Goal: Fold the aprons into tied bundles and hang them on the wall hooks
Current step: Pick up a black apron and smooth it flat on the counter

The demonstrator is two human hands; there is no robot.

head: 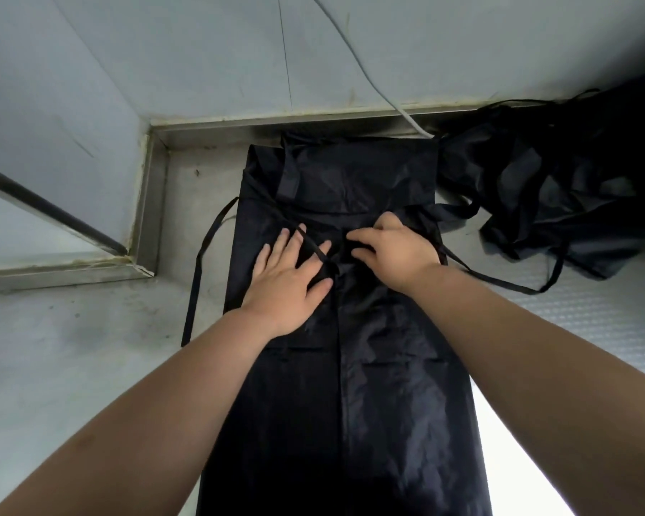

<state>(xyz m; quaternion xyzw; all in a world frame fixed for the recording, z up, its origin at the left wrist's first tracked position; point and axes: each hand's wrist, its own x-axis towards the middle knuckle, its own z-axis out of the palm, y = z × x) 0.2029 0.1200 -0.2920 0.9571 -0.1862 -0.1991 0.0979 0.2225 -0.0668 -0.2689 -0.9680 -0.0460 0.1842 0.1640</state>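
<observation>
A dark navy apron (350, 366) lies lengthwise on the steel counter, its sides folded inward and its bib end against the back wall. My left hand (291, 273) presses flat on the cloth left of the middle seam, fingers spread, with a thin strap crossing over the fingers. My right hand (391, 251) lies just right of it, fingers curled and pinching the fabric at the fold. One long strap (198, 270) trails off the apron's left side; another strap (499, 281) loops out to the right.
A heap of other dark aprons (559, 188) with tangled straps lies at the back right. The steel counter (90, 348) has a raised rim (153, 202) at left and back. A grey cable (369, 76) runs down the wall. No hooks are in view.
</observation>
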